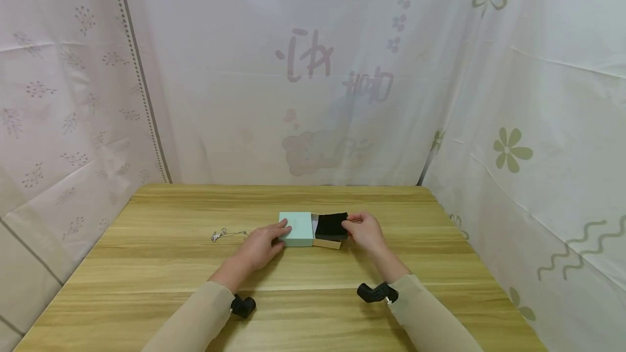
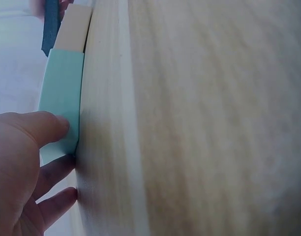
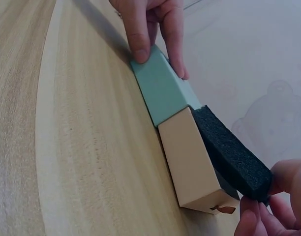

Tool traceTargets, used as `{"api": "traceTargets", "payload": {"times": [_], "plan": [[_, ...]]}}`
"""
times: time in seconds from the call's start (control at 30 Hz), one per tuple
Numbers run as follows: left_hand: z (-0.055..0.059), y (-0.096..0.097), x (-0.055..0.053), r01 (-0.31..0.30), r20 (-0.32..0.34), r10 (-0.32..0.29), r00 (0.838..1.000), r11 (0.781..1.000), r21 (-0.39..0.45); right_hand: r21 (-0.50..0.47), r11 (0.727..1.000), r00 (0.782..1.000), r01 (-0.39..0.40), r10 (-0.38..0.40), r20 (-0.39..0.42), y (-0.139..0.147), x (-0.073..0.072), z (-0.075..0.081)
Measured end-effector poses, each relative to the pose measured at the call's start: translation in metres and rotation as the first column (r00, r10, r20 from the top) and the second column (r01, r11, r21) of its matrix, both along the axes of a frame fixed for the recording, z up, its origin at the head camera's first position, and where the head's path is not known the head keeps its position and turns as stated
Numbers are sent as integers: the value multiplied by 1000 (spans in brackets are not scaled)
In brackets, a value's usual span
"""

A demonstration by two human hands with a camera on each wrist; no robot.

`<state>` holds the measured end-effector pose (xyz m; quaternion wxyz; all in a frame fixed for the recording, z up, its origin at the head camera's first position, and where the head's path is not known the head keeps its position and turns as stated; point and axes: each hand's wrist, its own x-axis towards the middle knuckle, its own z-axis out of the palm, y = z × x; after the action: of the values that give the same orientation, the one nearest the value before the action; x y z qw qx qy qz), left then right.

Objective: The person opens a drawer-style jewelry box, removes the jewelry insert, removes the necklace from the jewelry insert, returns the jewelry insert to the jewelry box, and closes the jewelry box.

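Right hand is pinching black foam pad at its 3 o'clock end; pad is sitting tilted, partly out of tan drawer. Left hand is gripping mint sleeve at drawer's 9 o'clock. Silver chain is lying farther toward 9 o'clock.

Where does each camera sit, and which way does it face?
Head: worn on the head, facing forward and down over the wooden table; left hand, right hand and sleeves show.
Left wrist: on that wrist, facing the mint box cover; left hand large, right hand blurred.
Right wrist: on that wrist, facing the tan drawer and black pad; both hands show.
Shared: both wrist views show cover, drawer and pad.
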<state>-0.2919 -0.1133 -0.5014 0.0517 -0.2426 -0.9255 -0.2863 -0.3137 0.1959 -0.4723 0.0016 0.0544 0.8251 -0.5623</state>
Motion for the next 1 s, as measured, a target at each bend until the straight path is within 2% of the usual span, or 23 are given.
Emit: {"api": "traceTargets", "payload": {"times": [0.17, 0.47, 0.6, 0.83, 1.0], "plan": [[1, 0, 0, -4, 13, 4, 1000, 1000, 5, 41, 999, 1000, 15, -14, -22, -2, 0, -1], [2, 0, 0, -6, 26, 6, 1000, 1000, 9, 172, 984, 995, 36, -19, -100, -11, -2, -4], [2, 0, 0, -1, 28, 0, 1000, 1000, 10, 225, 973, 995, 42, -20, -101, -15, 0, -4], [3, 0, -1, -2, 31, 2, 1000, 1000, 11, 262, 965, 994, 22, 7, -109, -15, 3, -8], [3, 0, 0, -5, 28, 5, 1000, 1000, 14, 357, 934, 989, 1, 53, -141, -14, 4, -10]]}}
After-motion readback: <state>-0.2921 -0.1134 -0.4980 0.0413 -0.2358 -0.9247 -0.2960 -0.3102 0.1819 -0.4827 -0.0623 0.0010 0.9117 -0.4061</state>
